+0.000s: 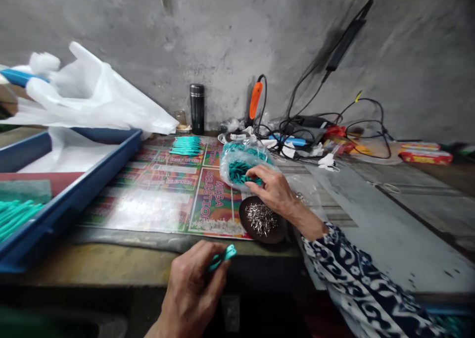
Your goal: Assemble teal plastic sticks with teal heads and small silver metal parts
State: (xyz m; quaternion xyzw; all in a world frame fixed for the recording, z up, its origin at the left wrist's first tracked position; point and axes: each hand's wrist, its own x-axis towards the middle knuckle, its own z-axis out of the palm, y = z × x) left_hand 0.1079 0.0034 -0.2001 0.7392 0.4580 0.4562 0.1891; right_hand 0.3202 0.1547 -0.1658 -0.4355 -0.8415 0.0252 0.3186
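Observation:
My left hand (196, 283) is closed at the front edge of the table, pinching a small teal plastic piece (230, 252) with a round hole near its tip. Part of that piece is hidden by the fingers. Farther in, my right hand (272, 189) has its thumb and fingers curled around teal pieces at the mouth of a clear plastic bag (225, 169). The bag is full of similar dark teal looped pieces (237, 172). Just below my right wrist sits a round brown dish (245, 226) heaped with small shiny metal parts (261, 218).
A blue tray (128, 152) at the left holds teal strips (18, 217) and white sheeting (92, 95). A row of teal pieces (185, 145) lies near a black flask (197, 109). Cables and an orange-handled tool (255, 100) crowd the wall side.

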